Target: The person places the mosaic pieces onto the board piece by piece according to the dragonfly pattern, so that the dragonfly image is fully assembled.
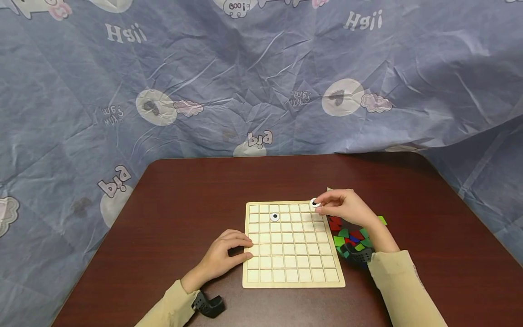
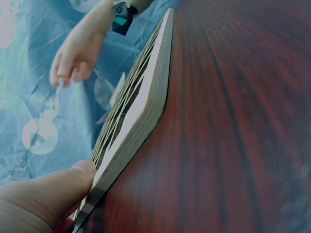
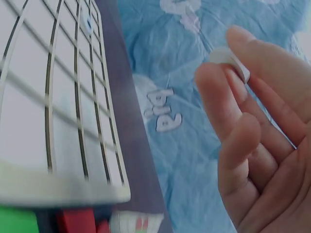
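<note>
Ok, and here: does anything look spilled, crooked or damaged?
Nothing looks plainly damaged. The one untidy spot is the coloured pieces: they lie jumbled and overlapping beside the right edge of the board rather than sorted. The backdrop cloth is also visibly creased.

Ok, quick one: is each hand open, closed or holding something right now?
Left hand: open, fingers resting on the left edge of the board.
Right hand: holding a white disc.
</note>
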Demonstrator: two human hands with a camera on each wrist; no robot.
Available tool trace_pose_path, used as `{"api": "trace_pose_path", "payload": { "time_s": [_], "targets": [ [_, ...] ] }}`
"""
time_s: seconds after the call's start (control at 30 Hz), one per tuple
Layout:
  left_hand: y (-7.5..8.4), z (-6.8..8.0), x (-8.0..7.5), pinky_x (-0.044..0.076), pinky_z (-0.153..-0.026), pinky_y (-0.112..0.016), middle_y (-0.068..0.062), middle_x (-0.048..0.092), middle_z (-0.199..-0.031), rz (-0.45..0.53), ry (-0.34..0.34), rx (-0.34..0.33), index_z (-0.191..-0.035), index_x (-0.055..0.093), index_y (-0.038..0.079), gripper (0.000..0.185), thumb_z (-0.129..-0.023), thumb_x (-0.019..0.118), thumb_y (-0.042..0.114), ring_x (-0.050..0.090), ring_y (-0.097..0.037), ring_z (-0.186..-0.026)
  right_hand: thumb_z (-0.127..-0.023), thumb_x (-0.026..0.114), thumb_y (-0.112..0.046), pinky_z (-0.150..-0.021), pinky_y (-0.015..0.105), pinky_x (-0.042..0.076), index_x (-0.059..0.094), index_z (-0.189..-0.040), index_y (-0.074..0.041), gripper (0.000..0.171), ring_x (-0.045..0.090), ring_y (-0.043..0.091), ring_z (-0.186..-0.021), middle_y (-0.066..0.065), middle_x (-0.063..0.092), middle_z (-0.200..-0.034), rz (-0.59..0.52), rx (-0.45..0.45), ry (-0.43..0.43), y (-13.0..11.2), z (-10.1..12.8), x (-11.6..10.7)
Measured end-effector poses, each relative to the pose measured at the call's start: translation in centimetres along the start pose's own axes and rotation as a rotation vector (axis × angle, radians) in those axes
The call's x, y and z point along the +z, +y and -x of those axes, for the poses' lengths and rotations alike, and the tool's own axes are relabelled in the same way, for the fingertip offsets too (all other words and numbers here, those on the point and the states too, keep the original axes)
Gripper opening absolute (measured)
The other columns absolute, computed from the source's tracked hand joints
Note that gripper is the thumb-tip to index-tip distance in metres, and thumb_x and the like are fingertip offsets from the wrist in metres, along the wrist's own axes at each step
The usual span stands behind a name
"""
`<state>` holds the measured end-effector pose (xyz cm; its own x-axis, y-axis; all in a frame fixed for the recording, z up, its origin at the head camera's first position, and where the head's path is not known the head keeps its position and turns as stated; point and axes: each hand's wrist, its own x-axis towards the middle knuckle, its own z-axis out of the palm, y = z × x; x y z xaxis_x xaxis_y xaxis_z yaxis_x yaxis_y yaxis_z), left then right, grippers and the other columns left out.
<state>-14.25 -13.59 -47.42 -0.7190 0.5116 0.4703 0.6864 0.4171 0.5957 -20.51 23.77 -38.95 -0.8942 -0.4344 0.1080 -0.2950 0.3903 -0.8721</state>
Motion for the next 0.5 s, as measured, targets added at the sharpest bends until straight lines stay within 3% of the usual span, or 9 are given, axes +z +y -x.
{"api": "trace_pose_path", "payload": {
  "time_s": [0.17, 0.33, 0.5],
  "targets": [
    [0.1, 0.0, 0.0, 0.047, -0.088, -0.029, 0.008, 0.062, -0.107, -0.001, -0.002, -0.001, -0.102, 0.071, 0.015, 0.022, -0.082, 0.075, 0.022, 0.052, -0.013, -0.106, -0.090, 0.065, -0.018, -0.074, 0.047, 0.054, 0.068, -0.104, -0.006, 0.019, 0.065, 0.035, -0.083, 0.014, 0.067, -0.093, -0.022, -0.045, -0.037, -0.8, -1.3, 1.4],
    [0.1, 0.0, 0.0, 0.047, -0.088, -0.030, 0.007, 0.063, -0.107, 0.000, -0.002, 0.001, -0.102, 0.071, 0.014, 0.022, -0.082, 0.075, 0.022, 0.052, -0.013, -0.106, -0.092, 0.063, -0.014, -0.069, 0.039, 0.053, 0.063, -0.104, -0.003, 0.016, 0.063, 0.042, -0.083, 0.019, 0.066, -0.090, -0.060, -0.041, -0.093, -1.9, -2.2, 2.8],
    [0.1, 0.0, 0.0, 0.047, -0.088, -0.030, 0.007, 0.063, -0.106, 0.002, 0.003, 0.002, -0.101, 0.072, 0.014, 0.021, -0.081, 0.075, 0.021, 0.052, -0.013, -0.106, -0.089, 0.065, -0.007, -0.073, 0.051, 0.051, 0.057, -0.109, 0.002, 0.024, 0.062, 0.046, -0.081, 0.024, 0.064, -0.091, -0.145, -0.042, -0.132, -1.6, -3.3, 3.9]
  ]
}}
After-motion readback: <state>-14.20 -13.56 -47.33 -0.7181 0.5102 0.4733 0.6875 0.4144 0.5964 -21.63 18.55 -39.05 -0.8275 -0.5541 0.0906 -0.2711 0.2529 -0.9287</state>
